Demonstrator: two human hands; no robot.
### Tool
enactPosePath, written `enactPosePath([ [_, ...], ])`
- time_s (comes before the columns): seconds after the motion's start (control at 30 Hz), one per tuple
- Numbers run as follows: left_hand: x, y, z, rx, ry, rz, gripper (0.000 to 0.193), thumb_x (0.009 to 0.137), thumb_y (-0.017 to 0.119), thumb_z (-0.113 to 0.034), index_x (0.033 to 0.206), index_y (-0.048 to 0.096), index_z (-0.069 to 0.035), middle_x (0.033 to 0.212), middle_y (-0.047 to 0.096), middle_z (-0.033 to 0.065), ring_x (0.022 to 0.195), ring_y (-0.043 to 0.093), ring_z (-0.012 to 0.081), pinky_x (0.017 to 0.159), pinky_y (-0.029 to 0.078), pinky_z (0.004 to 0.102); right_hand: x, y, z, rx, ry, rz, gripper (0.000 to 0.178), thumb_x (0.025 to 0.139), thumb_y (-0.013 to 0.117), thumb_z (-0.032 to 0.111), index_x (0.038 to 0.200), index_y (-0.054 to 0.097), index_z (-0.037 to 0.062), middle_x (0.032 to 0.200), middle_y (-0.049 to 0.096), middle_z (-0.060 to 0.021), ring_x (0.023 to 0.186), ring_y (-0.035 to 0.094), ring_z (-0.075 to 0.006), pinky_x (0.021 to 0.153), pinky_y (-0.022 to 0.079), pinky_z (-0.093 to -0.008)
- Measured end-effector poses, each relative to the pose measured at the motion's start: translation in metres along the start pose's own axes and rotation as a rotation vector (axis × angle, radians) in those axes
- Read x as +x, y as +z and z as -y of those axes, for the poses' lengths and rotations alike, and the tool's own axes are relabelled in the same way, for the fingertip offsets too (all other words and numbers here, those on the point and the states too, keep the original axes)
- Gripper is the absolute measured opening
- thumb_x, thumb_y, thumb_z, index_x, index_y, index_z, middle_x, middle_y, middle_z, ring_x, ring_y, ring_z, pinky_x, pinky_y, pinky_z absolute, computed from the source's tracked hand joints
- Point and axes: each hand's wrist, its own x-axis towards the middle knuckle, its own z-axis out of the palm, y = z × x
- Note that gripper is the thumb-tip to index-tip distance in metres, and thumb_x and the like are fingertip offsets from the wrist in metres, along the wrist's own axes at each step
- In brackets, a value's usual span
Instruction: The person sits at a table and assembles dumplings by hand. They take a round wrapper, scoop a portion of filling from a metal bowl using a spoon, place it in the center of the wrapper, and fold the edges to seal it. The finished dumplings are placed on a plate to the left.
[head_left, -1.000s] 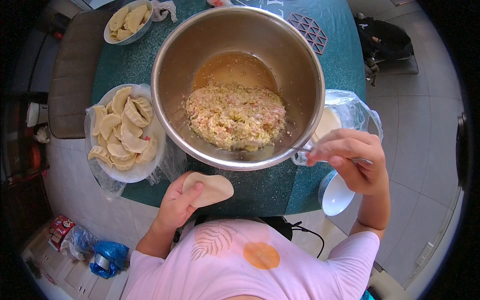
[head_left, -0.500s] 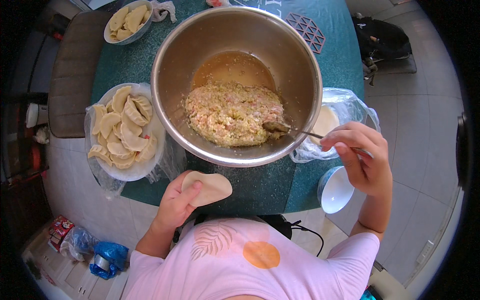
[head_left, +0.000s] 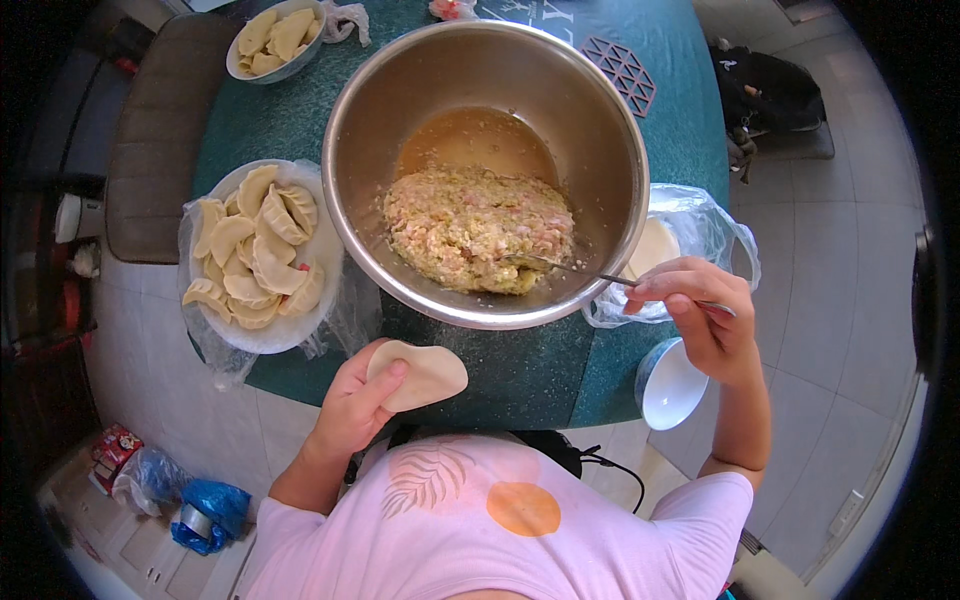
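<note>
My left hand pinches a round dumpling wrapper between thumb and fingers, just off the table's near edge. The wrapper is bare and slightly curved. In my right hand is a metal spoon, gripped by its handle over the rim of the large steel bowl. The spoon's head is sunk in the minced meat filling, so its bowl is mostly hidden. Brownish liquid pools at the far side of the filling. Left of the bowl, folded dumplings are piled on a white plate.
More dumplings sit in a small bowl at the far left. Wrappers lie in a clear plastic bag right of the steel bowl. A small bowl stands at the table's right edge. A dark geometric trivet lies behind.
My right hand has moved slightly left and down, pushing the spoon deeper into the filling. The left hand keeps its hold on the wrapper. The whole view has shifted a little.
</note>
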Motion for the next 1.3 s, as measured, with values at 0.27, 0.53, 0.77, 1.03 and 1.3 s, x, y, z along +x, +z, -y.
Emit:
enactPosePath([
  [0.27, 0.0, 0.008, -0.003, 0.028, 0.027, 0.034, 0.026, 0.092, 0.049, -0.012, 0.114, 0.049, 0.001, 0.107, 0.058, 0.0112, 0.099, 0.058, 0.0193, 0.087, 0.047, 0.0328, 0.005, 0.006, -0.017, 0.311, 0.117, 0.015, 0.015, 0.092, 0.048, 0.005, 0.096, 0.06, -0.0018, 0.085, 0.064, -0.0129, 0.073, 0.064, -0.0186, 0.065, 0.05, -0.0269],
  [0.53, 0.002, 0.026, -0.02, -0.077, 0.054, 0.015, 0.032, 0.092, 0.048, -0.015, 0.119, 0.046, 0.002, 0.111, 0.057, 0.0131, 0.102, 0.058, 0.0218, 0.091, 0.046, 0.0358, 0.008, 0.005, -0.036, 0.494, 0.395, -0.043, 0.027, 0.097, 0.042, 0.021, 0.096, 0.059, -0.0002, 0.086, 0.065, -0.0123, 0.069, 0.065, -0.0174, 0.056, 0.047, -0.0228],
  [0.77, -0.003, 0.027, -0.038, -0.227, 0.025, 0.066, 0.036, 0.092, 0.046, -0.013, 0.124, 0.041, 0.003, 0.119, 0.054, 0.0139, 0.111, 0.054, 0.0232, 0.096, 0.042, 0.0379, 0.011, 0.004, -0.04, 0.792, 0.585, -0.228, 0.028, 0.096, 0.044, 0.022, 0.099, 0.059, -0.0018, 0.085, 0.066, -0.0145, 0.068, 0.065, -0.019, 0.064, 0.053, -0.0266],
  [1.03, 0.015, 0.05, -0.056, -0.31, 0.088, 0.022, 0.041, 0.093, 0.039, -0.014, 0.129, 0.036, 0.006, 0.128, 0.047, 0.0201, 0.12, 0.046, 0.0303, 0.103, 0.035, 0.0456, 0.007, -0.024, -0.031, 0.813, 0.332, -0.344, 0.029, 0.097, 0.04, 0.02, 0.099, 0.058, -0.0025, 0.087, 0.066, -0.0178, 0.068, 0.064, -0.0196, 0.065, 0.054, -0.0283],
  [1.3, 0.056, 0.083, -0.074, -0.385, -0.044, 0.303, 0.041, 0.096, 0.029, -0.019, 0.13, 0.033, 0.004, 0.13, 0.044, 0.0183, 0.121, 0.045, 0.028, 0.102, 0.036, 0.0444, 0.041, -0.047, 0.026, 0.592, 0.212, -0.149, 0.03, 0.097, 0.041, 0.021, 0.094, 0.059, -0.0018, 0.082, 0.066, -0.0155, 0.063, 0.065, -0.019, 0.058, 0.054, -0.0254],
])
